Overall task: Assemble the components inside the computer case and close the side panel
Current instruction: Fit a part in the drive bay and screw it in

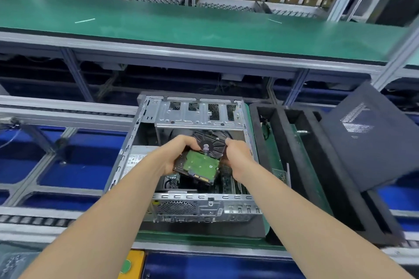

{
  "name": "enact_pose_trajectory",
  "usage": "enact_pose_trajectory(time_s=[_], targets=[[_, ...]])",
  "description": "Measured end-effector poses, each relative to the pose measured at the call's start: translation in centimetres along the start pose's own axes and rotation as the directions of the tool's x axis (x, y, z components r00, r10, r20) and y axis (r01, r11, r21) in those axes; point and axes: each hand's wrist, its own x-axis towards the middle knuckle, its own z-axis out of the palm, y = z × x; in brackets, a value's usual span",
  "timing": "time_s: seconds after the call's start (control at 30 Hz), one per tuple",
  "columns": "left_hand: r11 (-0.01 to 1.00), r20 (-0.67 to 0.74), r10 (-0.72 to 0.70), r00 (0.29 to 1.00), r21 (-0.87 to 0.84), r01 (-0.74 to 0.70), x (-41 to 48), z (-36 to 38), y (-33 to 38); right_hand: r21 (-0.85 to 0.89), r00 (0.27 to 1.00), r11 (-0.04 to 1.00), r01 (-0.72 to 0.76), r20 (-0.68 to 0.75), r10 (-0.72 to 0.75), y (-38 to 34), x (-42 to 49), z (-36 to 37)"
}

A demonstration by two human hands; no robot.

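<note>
An open silver computer case (197, 208) lies on its side in front of me, its inside facing up. Above its middle I hold a hard drive (200, 161) with both hands, green circuit board side up and tilted. My left hand (175, 156) grips its left edge and my right hand (238, 157) grips its right edge. The dark grey side panel (367, 138) leans at the right, apart from the case. The drive hides part of the case's interior.
A black foam tray (301, 165) with long slots stands right of the case, under the leaning panel. A green conveyor belt (181, 27) runs across the back on an aluminium frame. Blue bins (74, 165) lie to the left below the rails.
</note>
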Motion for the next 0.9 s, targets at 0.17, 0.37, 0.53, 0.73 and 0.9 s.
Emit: enact_pose_trajectory(time_s=[0.17,0.37,0.53,0.73,0.9], targets=[[1.000,0.000,-0.027,1.000,-0.007,0.027,0.2,-0.5,-0.3,-0.326,0.989,0.937,0.128,-0.023,-0.144,0.9,-0.5,-0.2],[0.999,-0.059,-0.048,0.997,-0.020,0.047,-0.2,-0.8,0.0,-0.553,0.946,0.792,0.259,-0.022,-0.325,1.3,-0.6,-0.2],[0.997,-0.114,-0.064,0.991,-0.038,0.061,-0.6,-1.0,0.9,-0.818,0.918,0.509,0.268,0.057,-0.393,1.3,-0.2,0.1],[0.998,-0.095,-0.059,0.994,-0.023,0.057,-1.3,-1.8,1.8,-0.966,0.853,-0.031,0.257,0.241,-0.463,2.4,0.3,0.0],[0.997,-0.056,-0.056,0.997,-0.052,0.053,-1.6,-1.3,2.1,-0.917,0.903,-0.174,0.359,0.389,-0.185,2.6,0.1,1.1]])
